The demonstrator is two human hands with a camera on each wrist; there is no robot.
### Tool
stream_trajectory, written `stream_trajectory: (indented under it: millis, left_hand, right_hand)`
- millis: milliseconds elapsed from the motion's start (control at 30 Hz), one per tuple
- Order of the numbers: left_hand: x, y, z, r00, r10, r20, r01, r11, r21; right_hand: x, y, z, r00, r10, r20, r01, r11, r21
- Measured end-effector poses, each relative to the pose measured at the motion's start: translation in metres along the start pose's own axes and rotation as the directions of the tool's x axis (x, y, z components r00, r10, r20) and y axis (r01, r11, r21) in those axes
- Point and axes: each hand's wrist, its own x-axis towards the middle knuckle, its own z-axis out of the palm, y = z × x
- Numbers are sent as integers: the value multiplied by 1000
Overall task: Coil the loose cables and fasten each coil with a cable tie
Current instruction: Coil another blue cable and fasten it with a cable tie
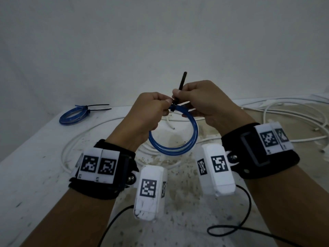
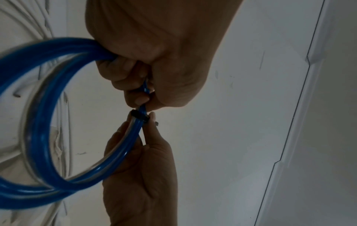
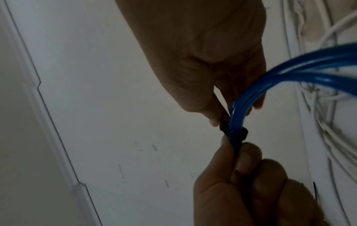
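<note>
Head view: above the table (image 1: 35,175), the left hand (image 1: 146,114) pinches the blue coil (image 1: 178,147) at its 12 o'clock, beside the right hand (image 1: 201,102) gripping the black cable tie (image 1: 181,84); a tied blue coil (image 1: 73,116) lies at 10 o'clock, loose white cables (image 1: 293,113) at 3 o'clock. Left wrist view: left-hand fingers (image 2: 125,73) curl round the coil above the tie's band (image 2: 140,117). Right wrist view: the thumb (image 3: 204,113) presses the tail against the coil, band (image 3: 291,131) closed round the strands

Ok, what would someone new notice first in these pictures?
Probably the blue cable coil held up mid-frame between both hands, with a black cable tie cinched round its top and its tail sticking up. The left hand grips the coil beside the tie; the right hand pinches the tail. Far left on the table lies a finished blue coil, already tied.
</note>
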Motion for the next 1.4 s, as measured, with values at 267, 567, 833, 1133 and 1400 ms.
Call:
stream_trajectory:
  millis: [267, 567, 833, 1133, 1400]
  left_hand:
    - [1, -3, 3, 999, -51, 7, 51, 999, -12]
    - [1, -6, 11, 998, -25, 50, 24, 1000, 16]
    - [0, -8, 12, 986, 121, 115, -137, 980, 143]
    - [4, -11, 10, 981, 133, 144, -152, 980, 131]
    - [4, -13, 11, 971, 161, 179, -190, 969, 159]
  right_hand:
    - [6, -1, 3, 970, -242, 4, 223, 890, -398]
    - [9, 0, -5, 971, -240, 0, 200, 810, -551]
    - [8, 4, 0, 980, -151, -127, 75, 880, -469]
    - [11, 8, 6, 974, -137, -181, 36, 881, -472]
    - [17, 16, 4, 978, -92, -188, 11, 920, -391]
